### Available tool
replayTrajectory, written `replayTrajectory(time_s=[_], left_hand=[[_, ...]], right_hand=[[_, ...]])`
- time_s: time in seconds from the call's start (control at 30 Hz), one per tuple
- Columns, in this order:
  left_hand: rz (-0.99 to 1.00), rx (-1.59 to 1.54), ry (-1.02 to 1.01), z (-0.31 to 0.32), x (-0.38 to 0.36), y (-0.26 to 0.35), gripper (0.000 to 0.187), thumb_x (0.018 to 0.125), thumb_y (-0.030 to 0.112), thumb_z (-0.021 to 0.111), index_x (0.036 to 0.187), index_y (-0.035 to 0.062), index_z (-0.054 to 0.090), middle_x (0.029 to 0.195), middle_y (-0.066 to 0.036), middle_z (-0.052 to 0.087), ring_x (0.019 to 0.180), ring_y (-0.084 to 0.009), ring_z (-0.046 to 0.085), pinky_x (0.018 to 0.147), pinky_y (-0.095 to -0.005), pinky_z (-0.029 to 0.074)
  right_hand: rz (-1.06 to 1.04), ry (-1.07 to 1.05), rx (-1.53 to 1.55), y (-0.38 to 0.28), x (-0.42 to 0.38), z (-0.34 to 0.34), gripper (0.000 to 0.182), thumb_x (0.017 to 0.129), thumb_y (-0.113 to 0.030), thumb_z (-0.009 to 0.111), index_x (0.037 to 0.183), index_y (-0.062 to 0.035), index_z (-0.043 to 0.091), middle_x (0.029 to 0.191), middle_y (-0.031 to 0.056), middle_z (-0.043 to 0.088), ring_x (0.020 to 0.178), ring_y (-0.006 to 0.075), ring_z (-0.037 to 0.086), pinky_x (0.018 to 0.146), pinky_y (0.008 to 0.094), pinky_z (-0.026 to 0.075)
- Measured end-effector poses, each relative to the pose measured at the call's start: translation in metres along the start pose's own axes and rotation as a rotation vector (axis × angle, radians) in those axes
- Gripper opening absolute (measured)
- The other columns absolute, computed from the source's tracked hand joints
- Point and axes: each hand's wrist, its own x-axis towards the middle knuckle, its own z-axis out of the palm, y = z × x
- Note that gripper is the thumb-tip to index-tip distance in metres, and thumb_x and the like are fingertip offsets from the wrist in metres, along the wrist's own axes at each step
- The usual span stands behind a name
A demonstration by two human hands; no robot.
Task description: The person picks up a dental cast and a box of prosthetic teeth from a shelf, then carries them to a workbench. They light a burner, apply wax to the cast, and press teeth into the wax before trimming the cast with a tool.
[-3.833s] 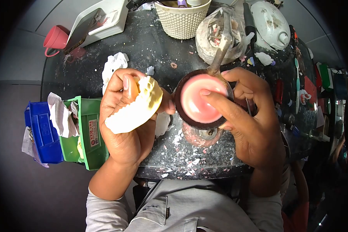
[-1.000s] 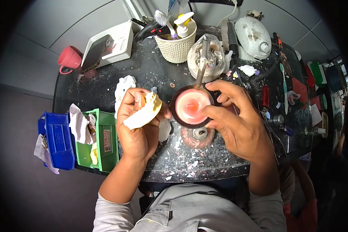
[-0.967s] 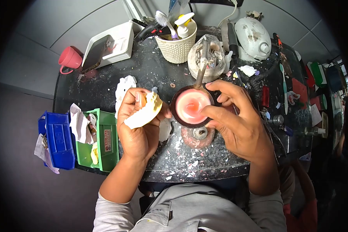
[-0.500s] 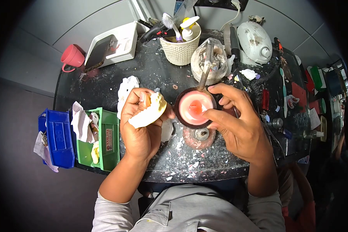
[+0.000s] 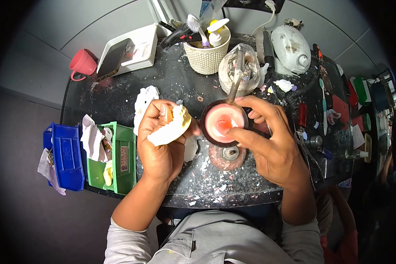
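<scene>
A pale yellow plaster dental cast (image 5: 171, 131) is in my left hand (image 5: 157, 147), the fingers wrapped around it from behind and the thumb at its upper left. Just right of it is a dark round metal pan (image 5: 203, 115) holding pink melted wax (image 5: 212, 125), a redder pool at its centre. My right hand (image 5: 275, 147) is at the pan's right side with thumb and index finger apart. The thumb tip reaches over the wax; whether it dips in cannot be seen. The index fingertip is near the base of the pan's handle (image 5: 238, 70). Below the pan sits a small glass burner (image 5: 229, 155).
Left are green (image 5: 126, 171) and blue bins (image 5: 66, 154) with scraps. Behind stand a white tray (image 5: 147, 48), pink mug (image 5: 82, 64), woven basket (image 5: 207, 59), bag-lined container (image 5: 226, 72) and white machine (image 5: 290, 48). Tools lie right; chips litter the black table (image 5: 171, 193).
My right thumb has moved slightly left, further over the wax. My left hand keeps the dental cast in nearly the same place. The whole view has shifted a little.
</scene>
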Motion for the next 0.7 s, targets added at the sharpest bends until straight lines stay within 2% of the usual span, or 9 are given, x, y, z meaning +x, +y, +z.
replayTrajectory(time_s=[0.07,0.3,0.7], left_hand=[[-0.001,0.005,-0.017,-0.0015,0.0002,0.0003,0.025,0.105,0.029,0.051,0.104,0.0038,0.055,0.087,-0.012,0.067,0.071,-0.0242,0.067,0.066,-0.0350,0.056],[0.000,0.007,-0.030,-0.0027,-0.0002,-0.0001,0.025,0.105,0.028,0.051,0.106,0.0039,0.054,0.088,-0.012,0.067,0.072,-0.0240,0.068,0.067,-0.0355,0.057],[-0.004,0.003,-0.049,-0.0043,0.0000,-0.0002,0.024,0.105,0.027,0.050,0.107,0.0038,0.054,0.089,-0.012,0.067,0.073,-0.0236,0.068,0.069,-0.0353,0.057]], right_hand=[[0.009,0.008,0.040,-0.0011,0.0005,0.0003,0.034,0.076,0.003,0.061,0.106,-0.0087,0.072,0.135,0.0167,0.054,0.108,0.0304,0.058,0.094,0.0423,0.043],[0.014,-0.011,0.027,-0.0022,0.0010,-0.0003,0.032,0.077,0.003,0.062,0.105,-0.0083,0.073,0.136,0.0170,0.054,0.112,0.0315,0.057,0.095,0.0422,0.043],[0.055,-0.034,-0.014,-0.0073,0.0012,0.0005,0.047,0.075,0.007,0.059,0.114,-0.0162,0.072,0.137,0.0133,0.054,0.118,0.0310,0.057,0.102,0.0458,0.043]])
